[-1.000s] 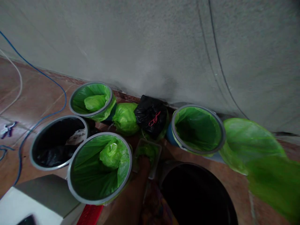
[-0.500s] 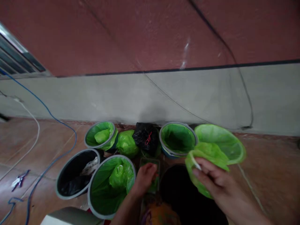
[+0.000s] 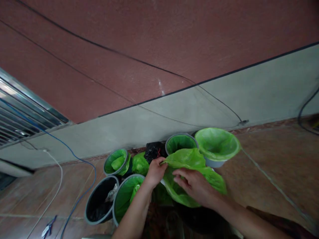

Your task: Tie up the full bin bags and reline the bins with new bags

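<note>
A light green plastic bag [image 3: 185, 157] is spread wide in front of me, above a dark bin [image 3: 196, 215]. My left hand [image 3: 157, 171] is closed on the bag's left edge, pinching the thin film. Over the bag's mouth is my right hand [image 3: 193, 186], its bent fingers a little apart and apparently gripping nothing. Part of the bag lies behind my right hand and wrist. Just beyond, a bin with a green liner [image 3: 181, 143] and a pale bin lined in light green [image 3: 216, 141] stand against the wall.
Left of my arms are green-lined bins [image 3: 116, 161] and a black-lined bin [image 3: 88, 209]. A knotted green bag [image 3: 141, 164] and a black bag [image 3: 155, 152] sit by the wall. Blue cable [image 3: 84, 194] and pliers-like tool [image 3: 49, 227] lie on the tiled floor.
The green bag, bunched in my right hand before, is now opened out nearer the middle. My left hand has taken its edge; my right hand has moved left and loosened. The view has tilted.
</note>
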Demonstrator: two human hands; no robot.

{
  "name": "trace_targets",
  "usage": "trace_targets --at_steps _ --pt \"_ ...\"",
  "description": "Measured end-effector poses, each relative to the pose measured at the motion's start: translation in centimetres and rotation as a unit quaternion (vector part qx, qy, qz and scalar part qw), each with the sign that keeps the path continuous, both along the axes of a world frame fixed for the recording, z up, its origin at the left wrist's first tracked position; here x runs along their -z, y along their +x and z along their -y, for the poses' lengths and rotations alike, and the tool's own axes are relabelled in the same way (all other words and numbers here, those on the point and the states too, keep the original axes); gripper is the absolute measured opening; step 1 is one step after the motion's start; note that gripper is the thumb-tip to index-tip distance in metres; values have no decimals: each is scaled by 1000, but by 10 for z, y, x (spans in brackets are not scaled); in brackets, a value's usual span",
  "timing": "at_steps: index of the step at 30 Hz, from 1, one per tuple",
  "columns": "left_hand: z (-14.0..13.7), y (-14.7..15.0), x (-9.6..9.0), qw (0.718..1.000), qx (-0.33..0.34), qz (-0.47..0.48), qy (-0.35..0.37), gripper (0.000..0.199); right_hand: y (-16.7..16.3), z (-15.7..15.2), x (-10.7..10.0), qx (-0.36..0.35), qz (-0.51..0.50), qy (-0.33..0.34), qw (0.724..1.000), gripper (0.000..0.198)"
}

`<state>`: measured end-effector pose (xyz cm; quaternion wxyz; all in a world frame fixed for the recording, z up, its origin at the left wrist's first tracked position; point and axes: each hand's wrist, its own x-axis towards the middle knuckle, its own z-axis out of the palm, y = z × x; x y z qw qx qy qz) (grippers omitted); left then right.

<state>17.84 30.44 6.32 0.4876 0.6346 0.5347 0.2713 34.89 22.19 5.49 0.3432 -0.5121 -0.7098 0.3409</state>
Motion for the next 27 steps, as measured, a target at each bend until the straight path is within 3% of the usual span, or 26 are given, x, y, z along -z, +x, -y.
trace_targets --at_steps 3,5,8,11,15,21,23,27 --pt "-4 3 10 999 12 50 0 20 21 -18 3 119 25 33 992 21" --pt "-6 7 14 997 31 77 10 25 30 -28 8 140 75 29 987 20" --pt "-12 14 16 994 59 90 31 28 37 -38 16 111 127 -20 986 20" --pt "-21 16 12 994 53 95 34 28 40 -42 24 69 113 -66 989 17" --pt "-26 13 6 995 36 89 42 30 44 -42 35 71 91 -85 990 19" --pt "-18 10 1 992 71 94 37 36 36 -39 39 86 58 -83 991 52" --pt "-17 9 1 991 84 85 54 38 32 -39 33 75 51 -103 991 47" --pt "-20 1 4 991 82 30 105 40 27 -39 25 64 70 -98 991 16"
